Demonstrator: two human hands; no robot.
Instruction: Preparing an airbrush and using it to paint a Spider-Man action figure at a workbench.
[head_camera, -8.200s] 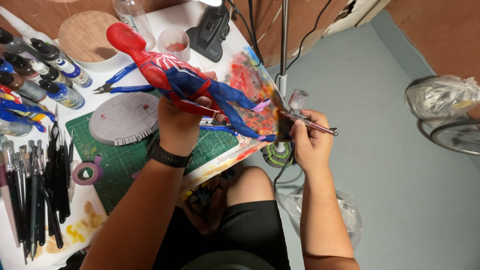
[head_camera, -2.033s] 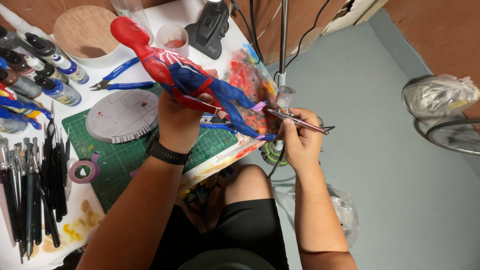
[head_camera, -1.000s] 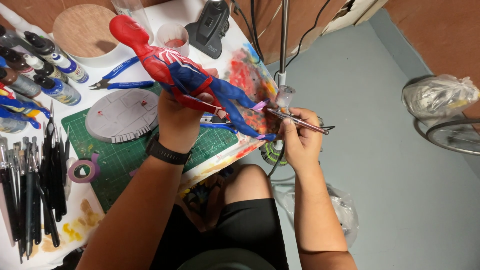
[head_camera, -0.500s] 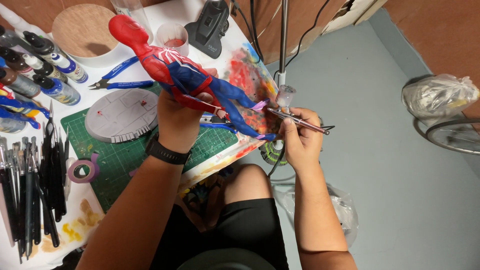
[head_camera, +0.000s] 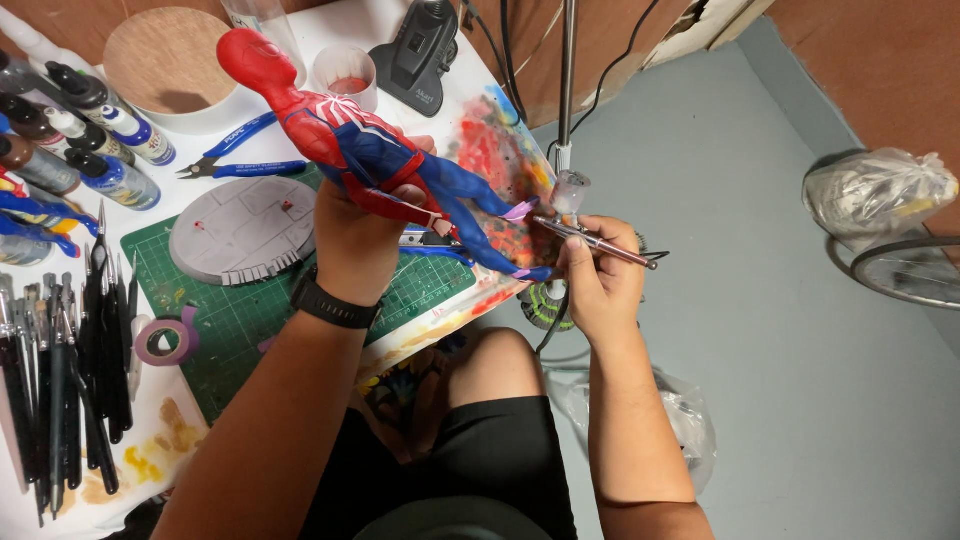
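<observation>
At centre frame our left hand (head_camera: 365, 225) grips the red-and-blue figure (head_camera: 370, 165) around its waist, and our right hand (head_camera: 600, 280) is closed on the airbrush (head_camera: 590, 238), aimed at a leg. Most surfaces look painted; purple masking tape (head_camera: 519, 210) remains on the legs.

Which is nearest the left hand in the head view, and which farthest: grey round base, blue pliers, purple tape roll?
From the left hand:
1. Grey round base, just to its left on the green mat.
2. Blue pliers, beyond the base, toward the table's back.
3. Purple tape roll, farthest, at the mat's near-left edge.
</observation>
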